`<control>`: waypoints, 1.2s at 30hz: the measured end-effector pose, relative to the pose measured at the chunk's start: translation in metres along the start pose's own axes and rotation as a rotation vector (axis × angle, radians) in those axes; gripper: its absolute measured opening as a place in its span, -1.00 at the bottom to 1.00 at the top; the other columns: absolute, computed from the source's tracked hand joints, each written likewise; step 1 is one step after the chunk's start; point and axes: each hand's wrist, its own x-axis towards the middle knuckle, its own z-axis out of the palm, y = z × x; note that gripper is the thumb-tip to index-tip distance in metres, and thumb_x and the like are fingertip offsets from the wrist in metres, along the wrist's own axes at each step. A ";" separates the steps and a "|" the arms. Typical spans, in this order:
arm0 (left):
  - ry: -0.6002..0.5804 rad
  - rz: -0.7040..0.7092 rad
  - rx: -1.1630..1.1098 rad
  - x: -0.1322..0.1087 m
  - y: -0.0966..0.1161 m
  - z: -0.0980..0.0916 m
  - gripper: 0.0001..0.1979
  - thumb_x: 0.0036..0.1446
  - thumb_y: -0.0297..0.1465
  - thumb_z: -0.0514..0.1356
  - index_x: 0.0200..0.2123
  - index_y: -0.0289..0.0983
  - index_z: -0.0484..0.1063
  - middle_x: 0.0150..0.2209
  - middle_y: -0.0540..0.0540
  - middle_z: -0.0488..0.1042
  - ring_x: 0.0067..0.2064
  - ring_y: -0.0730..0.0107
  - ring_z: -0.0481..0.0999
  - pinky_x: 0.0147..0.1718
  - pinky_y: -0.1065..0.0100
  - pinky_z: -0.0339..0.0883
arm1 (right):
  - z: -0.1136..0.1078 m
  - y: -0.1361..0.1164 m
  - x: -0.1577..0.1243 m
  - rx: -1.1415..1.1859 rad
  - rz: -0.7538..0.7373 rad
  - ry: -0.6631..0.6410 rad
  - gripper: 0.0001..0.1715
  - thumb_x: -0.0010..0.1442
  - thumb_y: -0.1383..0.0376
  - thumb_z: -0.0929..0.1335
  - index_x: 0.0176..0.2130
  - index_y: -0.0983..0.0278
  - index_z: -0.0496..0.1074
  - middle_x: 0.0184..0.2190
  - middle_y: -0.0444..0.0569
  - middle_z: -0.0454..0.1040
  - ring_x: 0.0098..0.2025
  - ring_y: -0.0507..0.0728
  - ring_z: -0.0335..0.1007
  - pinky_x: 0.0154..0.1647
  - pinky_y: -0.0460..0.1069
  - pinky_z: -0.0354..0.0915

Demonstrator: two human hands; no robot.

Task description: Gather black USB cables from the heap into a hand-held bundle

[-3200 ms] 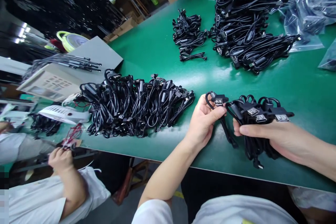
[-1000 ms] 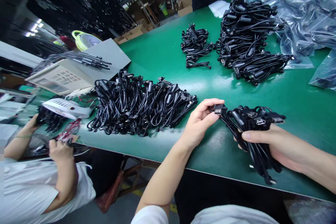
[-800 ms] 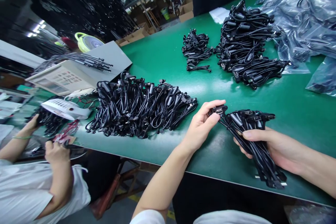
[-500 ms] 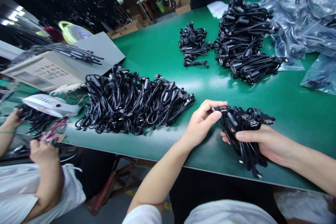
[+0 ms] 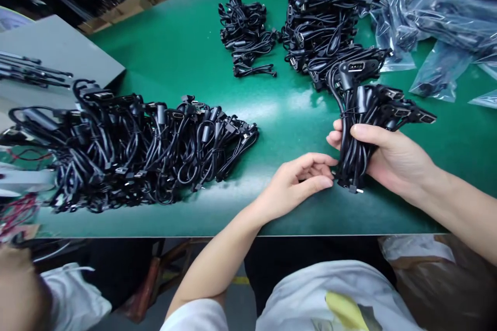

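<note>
My right hand (image 5: 382, 152) is closed round a bundle of black cables (image 5: 359, 119), held upright with its connector ends fanned out at the top and its lower ends standing on the green table (image 5: 174, 51). My left hand (image 5: 298, 183) lies beside the bundle's bottom, its fingers loosely curled, with the fingertips touching the lower cable ends. I cannot make out anything gripped in it.
A long heap of black cables (image 5: 128, 147) lies at left. A small cable pile (image 5: 246, 36) and a tall cable pile (image 5: 322, 15) sit at the back. Clear plastic bags (image 5: 427, 15) fill the far right. A grey machine (image 5: 42, 57) stands at far left.
My right hand has turned the bundle from lying flat to standing upright. My left hand has left the top connector and dropped to the bundle's bottom ends. The view has tilted downward.
</note>
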 end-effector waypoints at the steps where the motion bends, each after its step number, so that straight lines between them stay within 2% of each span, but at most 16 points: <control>1: -0.013 0.000 0.029 0.000 0.000 0.002 -0.68 0.21 -0.28 0.30 0.01 -0.24 0.44 -0.21 -0.07 0.45 -0.19 0.43 0.44 -0.13 0.36 0.34 | 0.000 0.000 0.000 0.000 0.000 -0.003 -0.84 0.05 0.29 0.53 -0.26 0.17 0.65 -0.22 -0.11 0.65 -0.12 0.15 0.58 -0.13 -0.01 0.52; 5: 0.064 0.090 0.154 0.003 0.000 0.005 -0.67 0.10 -0.24 0.38 -0.13 -0.25 0.46 -0.21 -0.05 0.38 -0.22 0.44 0.38 -0.18 0.39 0.30 | 0.000 0.005 -0.001 -0.041 0.016 -0.004 -0.81 0.06 0.27 0.53 -0.24 0.17 0.64 -0.20 -0.10 0.65 -0.08 0.19 0.58 -0.05 0.07 0.52; 7: 0.101 0.110 0.149 0.004 0.000 0.005 -0.69 0.15 -0.17 0.32 -0.20 -0.27 0.45 -0.23 -0.06 0.38 -0.23 0.42 0.36 -0.19 0.39 0.28 | 0.002 0.008 -0.002 -0.082 0.011 -0.010 -0.80 0.05 0.26 0.54 -0.24 0.16 0.64 -0.17 -0.09 0.65 -0.05 0.21 0.58 0.01 0.11 0.50; 11: 0.135 0.058 0.101 0.005 -0.001 0.007 -0.70 0.19 -0.14 0.28 -0.26 -0.27 0.38 -0.26 -0.04 0.36 -0.23 0.43 0.34 -0.18 0.39 0.26 | 0.003 0.012 -0.002 -0.149 -0.021 -0.032 -0.77 0.03 0.23 0.56 -0.23 0.17 0.64 -0.15 -0.08 0.65 -0.05 0.22 0.58 0.07 0.13 0.46; 14: 0.107 0.002 -0.059 0.005 0.000 0.007 -0.74 0.20 -0.21 0.29 -0.26 -0.27 0.34 -0.25 -0.01 0.34 -0.22 0.48 0.35 -0.15 0.40 0.28 | 0.003 0.015 -0.001 -0.146 -0.005 -0.055 -0.78 0.04 0.23 0.56 -0.23 0.18 0.65 -0.14 -0.08 0.66 -0.06 0.21 0.58 0.07 0.12 0.46; 16: 0.077 -0.013 -0.164 0.005 0.000 0.007 -0.78 0.23 -0.26 0.26 -0.27 -0.28 0.34 -0.26 0.00 0.33 -0.23 0.52 0.35 -0.14 0.42 0.30 | 0.002 0.016 -0.001 -0.139 0.009 -0.083 -0.79 0.07 0.25 0.55 -0.22 0.18 0.65 -0.14 -0.07 0.66 -0.06 0.21 0.58 0.05 0.12 0.47; 19: 0.106 0.003 -0.218 0.007 0.000 0.006 -0.81 0.26 -0.29 0.23 -0.28 -0.30 0.35 -0.24 -0.01 0.37 -0.23 0.53 0.39 -0.14 0.43 0.35 | 0.001 0.014 -0.002 -0.118 0.009 -0.114 -0.78 0.10 0.29 0.54 -0.17 0.18 0.65 -0.12 -0.06 0.66 -0.10 0.22 0.59 -0.06 0.11 0.52; 23: 0.145 -0.005 -0.307 0.007 -0.002 0.004 -0.79 0.31 -0.25 0.15 -0.26 -0.28 0.29 -0.27 -0.02 0.43 -0.31 0.51 0.50 -0.29 0.45 0.41 | 0.000 0.009 -0.002 -0.064 0.068 -0.205 -0.76 0.15 0.29 0.51 -0.13 0.21 0.65 -0.15 0.00 0.66 -0.26 0.21 0.61 -0.26 0.08 0.56; 26: 0.123 -0.038 -0.370 0.006 -0.002 0.001 -0.77 0.29 -0.23 0.17 -0.26 -0.28 0.26 -0.30 -0.02 0.47 -0.39 0.54 0.53 -0.38 0.49 0.41 | 0.000 0.008 -0.001 -0.055 0.104 -0.247 -0.74 0.16 0.28 0.51 -0.11 0.23 0.66 -0.14 0.01 0.66 -0.29 0.20 0.61 -0.25 0.07 0.56; 29: 0.100 -0.089 -0.432 0.006 -0.002 0.000 -0.74 0.25 -0.22 0.22 -0.27 -0.28 0.27 -0.32 -0.01 0.48 -0.44 0.56 0.53 -0.43 0.52 0.40 | -0.001 0.009 0.000 -0.060 0.108 -0.186 -0.69 0.11 0.28 0.53 -0.10 0.23 0.65 -0.10 0.02 0.65 -0.16 0.23 0.61 -0.20 0.05 0.56; 31: 0.047 -0.145 -0.483 0.006 -0.002 0.001 -0.72 0.22 -0.20 0.26 -0.24 -0.28 0.29 -0.36 0.00 0.47 -0.52 0.61 0.46 -0.54 0.56 0.30 | -0.001 0.009 0.000 -0.074 0.089 -0.156 -0.67 0.08 0.27 0.55 -0.11 0.25 0.65 -0.12 0.02 0.65 -0.12 0.24 0.59 -0.19 0.05 0.57; 34: -0.078 -0.211 -0.554 0.007 -0.003 0.005 -0.66 0.16 -0.17 0.32 -0.18 -0.27 0.33 -0.43 0.04 0.42 -0.62 0.68 0.31 -0.65 0.57 0.10 | -0.001 0.009 -0.001 -0.110 0.035 -0.144 -0.75 0.06 0.27 0.55 -0.20 0.26 0.64 -0.24 -0.03 0.66 -0.22 0.18 0.60 -0.21 0.02 0.57; 36: -0.111 -0.224 -0.578 0.008 -0.004 0.007 -0.62 0.12 -0.15 0.35 -0.17 -0.27 0.35 -0.46 0.04 0.40 -0.63 0.68 0.27 -0.67 0.56 0.05 | -0.001 0.009 -0.001 -0.120 0.026 -0.155 -0.78 0.06 0.29 0.55 -0.22 0.26 0.63 -0.28 -0.05 0.65 -0.32 0.16 0.60 -0.26 0.03 0.57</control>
